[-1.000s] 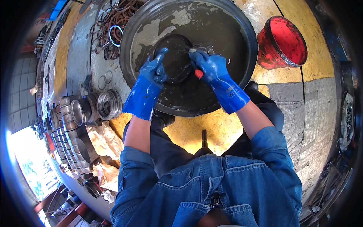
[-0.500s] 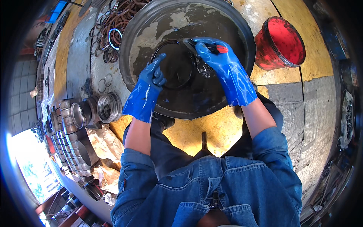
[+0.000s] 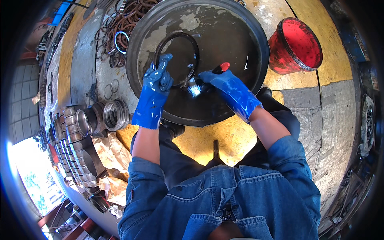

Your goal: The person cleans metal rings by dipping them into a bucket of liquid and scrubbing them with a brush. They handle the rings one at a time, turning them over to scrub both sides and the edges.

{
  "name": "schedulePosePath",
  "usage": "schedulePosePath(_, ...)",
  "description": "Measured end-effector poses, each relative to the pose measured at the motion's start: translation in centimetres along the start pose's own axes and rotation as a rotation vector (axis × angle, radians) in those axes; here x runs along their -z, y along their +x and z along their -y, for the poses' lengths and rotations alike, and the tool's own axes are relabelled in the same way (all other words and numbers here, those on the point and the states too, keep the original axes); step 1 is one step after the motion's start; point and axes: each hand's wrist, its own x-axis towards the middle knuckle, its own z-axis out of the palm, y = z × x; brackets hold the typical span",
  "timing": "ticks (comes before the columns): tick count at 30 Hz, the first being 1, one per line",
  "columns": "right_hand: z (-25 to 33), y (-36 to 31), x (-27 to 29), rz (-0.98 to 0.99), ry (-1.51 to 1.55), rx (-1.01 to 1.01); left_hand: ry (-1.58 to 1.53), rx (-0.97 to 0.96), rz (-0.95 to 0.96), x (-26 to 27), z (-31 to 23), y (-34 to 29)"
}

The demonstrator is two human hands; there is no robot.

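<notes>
In my left hand (image 3: 159, 78), gloved in blue and closed, a dark glossy ring (image 3: 197, 52) is gripped by its left side. It is held over a wide black basin (image 3: 264, 48) of dark liquid. My right hand (image 3: 224, 82), also in a blue glove, is closed round a brush whose dark handle has a red end (image 3: 225, 66). The wet, shining bristles (image 3: 195, 89) are at the ring's lower right edge. Glare and the gloves partly hide the bottom of the ring, so I cannot tell exactly where the bristles touch.
A red bucket (image 3: 300, 46) with a dark-stained rim stands right of the basin. Many brown rings (image 3: 138, 14) lie heaped at the far left. Nearer on the left are stacked metal rings (image 3: 116, 115), metal cylinders (image 3: 76, 138) and crumpled brown paper (image 3: 112, 150).
The ring has come up higher and shows more fully above the liquid. My right hand has moved nearer to me, bringing the brush from the ring's upper right to its lower right.
</notes>
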Motion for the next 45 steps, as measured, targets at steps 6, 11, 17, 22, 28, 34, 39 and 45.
schedulePosePath(6, 0.3, 0.1, 0.3, 0.023, -0.273, 0.024, 0.158, 0.016, -0.164, 1.0, 0.0, 0.3)
schedulePosePath(11, 1.1, 0.8, 1.2, 0.166, -0.339, 0.147, 0.029, 0.089, -0.204, -0.4, -0.3, 0.5)
schedulePosePath(17, 2.2, -1.1, -1.3, 0.169, -0.64, 0.227, -0.159, 0.169, -0.156, -2.8, -1.1, 0.1)
schedulePosePath(22, -1.2, 3.0, 0.0, -0.236, -0.876, 0.691, -0.147, 0.235, -0.057, -3.6, -0.8, 0.0)
schedulePosePath(28, -2.0, 4.4, 2.0, -0.468, -0.724, 0.402, 0.425, 0.209, -0.014, -4.5, -0.3, 0.0)
schedulePosePath(34, 2.1, 3.6, 4.9, -0.215, -0.328, 0.099, 1.466, 0.049, 0.163, -3.0, 2.9, 0.4)
schedulePosePath(39, 5.2, -0.5, 4.5, -0.055, -0.32, 0.345, 1.987, 0.172, 0.158, -5.9, 0.7, 0.8)
schedulePosePath(45, 4.6, -1.8, 3.8, 0.111, -0.713, 0.878, 2.103, 0.246, 0.307, -6.6, 0.6, 1.0)
